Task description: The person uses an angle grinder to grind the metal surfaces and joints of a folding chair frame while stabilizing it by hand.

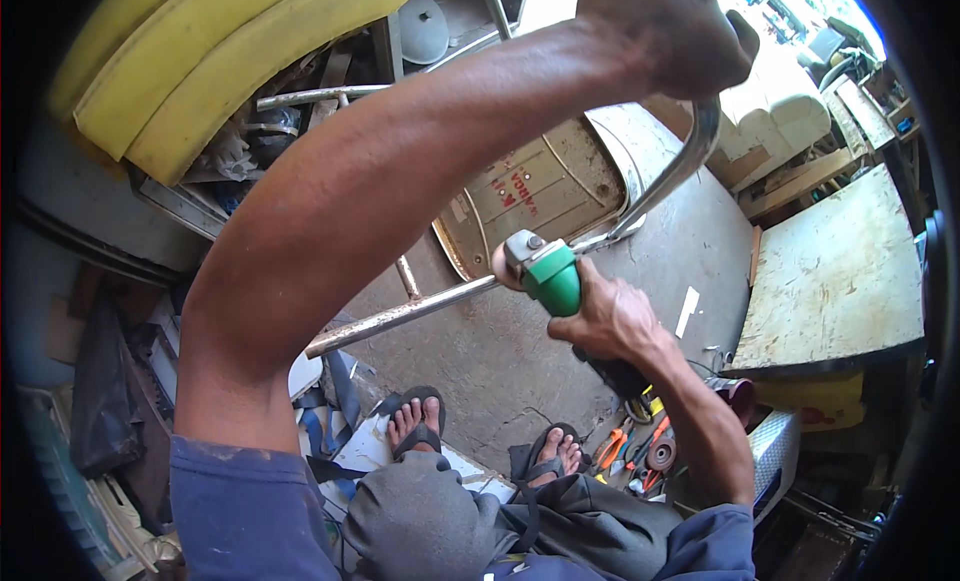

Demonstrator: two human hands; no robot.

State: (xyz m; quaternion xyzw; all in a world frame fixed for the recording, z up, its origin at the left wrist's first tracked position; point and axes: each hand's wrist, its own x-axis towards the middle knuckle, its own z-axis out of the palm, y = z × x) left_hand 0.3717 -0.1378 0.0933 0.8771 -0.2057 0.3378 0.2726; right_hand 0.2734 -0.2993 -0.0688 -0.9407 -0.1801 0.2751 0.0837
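Note:
A chair-like frame of worn, shiny metal tube [400,318] crosses the middle of the view. My left arm reaches far across to the upper right, where my left hand [670,36] is closed round the bent end of the tube. My right hand [620,316] grips a green angle grinder [556,283] by its body. The grinder's disc [505,268] is at the tube, touching or very near it; I cannot tell which. Behind the tube is a rusty tan panel [530,186] with red lettering and a pale rim.
Pliers [608,448] and other hand tools lie on the floor near my right foot [555,451]. A stained white board [835,281] leans at the right. Yellow curved padding [230,56] fills the upper left. A white strip [687,312] lies on the concrete floor [480,371].

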